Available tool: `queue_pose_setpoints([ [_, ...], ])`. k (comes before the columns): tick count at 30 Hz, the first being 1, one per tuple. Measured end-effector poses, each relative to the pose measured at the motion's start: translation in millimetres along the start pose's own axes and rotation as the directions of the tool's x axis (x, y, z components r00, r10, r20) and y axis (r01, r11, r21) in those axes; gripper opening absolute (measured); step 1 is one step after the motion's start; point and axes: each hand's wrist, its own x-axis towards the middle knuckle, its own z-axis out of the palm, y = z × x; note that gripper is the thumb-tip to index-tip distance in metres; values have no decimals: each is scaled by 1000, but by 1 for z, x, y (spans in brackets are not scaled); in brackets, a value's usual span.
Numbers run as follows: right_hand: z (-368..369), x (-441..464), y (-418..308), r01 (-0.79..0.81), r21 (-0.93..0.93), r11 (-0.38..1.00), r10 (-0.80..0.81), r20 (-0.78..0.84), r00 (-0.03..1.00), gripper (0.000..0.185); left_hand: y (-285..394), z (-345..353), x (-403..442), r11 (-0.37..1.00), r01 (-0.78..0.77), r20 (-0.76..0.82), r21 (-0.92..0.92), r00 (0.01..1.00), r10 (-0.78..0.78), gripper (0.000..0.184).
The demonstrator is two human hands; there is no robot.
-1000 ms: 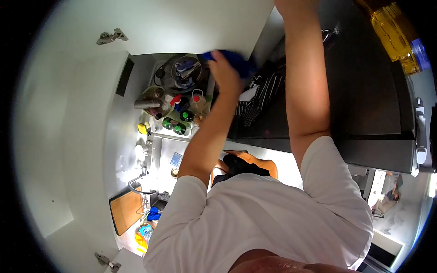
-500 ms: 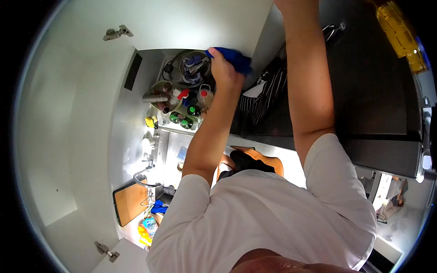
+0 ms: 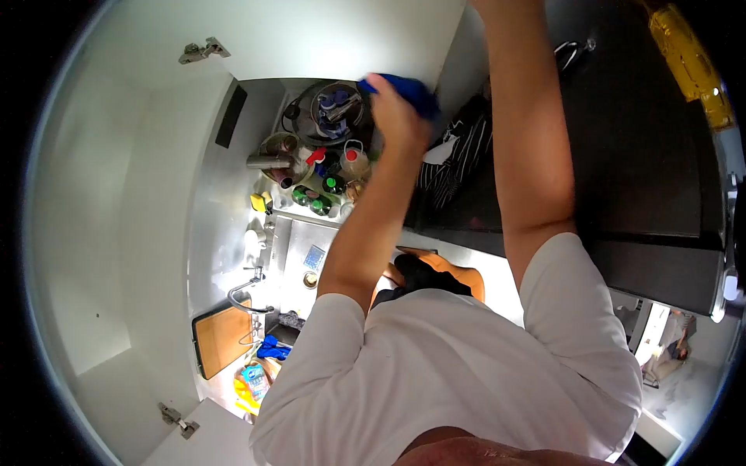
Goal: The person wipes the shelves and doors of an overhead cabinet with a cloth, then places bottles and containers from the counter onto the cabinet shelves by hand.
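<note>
My left hand presses a blue cloth against the lower part of a white cabinet door, close to its edge. The thumb lies over the cloth; the other fingers are mostly hidden and a little blurred. My right forearm reaches up past the top of the picture, so the right hand is out of sight. Beside the left hand, a striped dark cloth hangs on the dark front at the right.
An open white cabinet with metal hinges stands at the left. Below are several green-capped bottles, a pot lid, a faucet, a sink and a wooden cutting board. A yellow object is at upper right.
My left hand and the blue cloth have shifted slightly right and up along the door. My right arm has hardly moved.
</note>
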Motion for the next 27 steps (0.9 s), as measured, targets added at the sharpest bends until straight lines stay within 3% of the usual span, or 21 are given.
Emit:
queue_pose_setpoints([
  [2,4,1,-4,-14,8,1000,14,-29,999,71,-1,8,-14,984,-14,102,-177,994,32,72],
  [4,3,1,-6,-49,9,999,49,-37,998,70,23,-3,15,998,-26,-35,-64,999,23,72],
  [7,0,5,1,-47,-1,999,47,-36,998,71,90,-22,68,954,-51,20,-295,998,60,73],
  [10,2,4,4,-4,41,999,5,-27,1000,73,99,-21,86,919,-155,-89,-363,987,132,71],
  [13,2,-1,-7,-44,-112,993,38,-50,998,74,48,-17,50,974,-57,40,-220,997,68,69],
  [16,8,-5,-14,-72,-41,997,70,-59,996,75,-7,1,-26,991,131,104,-3,986,-130,71],
  [18,7,-3,-16,-101,-32,994,100,-29,995,75,-13,0,-56,964,259,377,-62,900,-218,73],
  [20,3,-2,-12,-126,-28,992,125,-17,992,76,-7,-4,-41,959,282,206,10,938,-277,71],
  [22,2,2,-4,-42,-49,998,40,-34,999,78,14,-5,-23,985,148,55,94,987,-154,71],
  [23,0,1,-12,-112,-220,969,100,-65,993,79,28,-8,-6,994,85,14,64,996,-86,71],
  [26,5,-2,-14,-2,-236,972,-17,-81,997,77,71,0,7,989,-63,-164,131,983,84,64],
  [27,-4,-1,-23,-130,-350,928,136,-9,991,68,70,4,5,972,-169,-179,162,964,197,61],
])
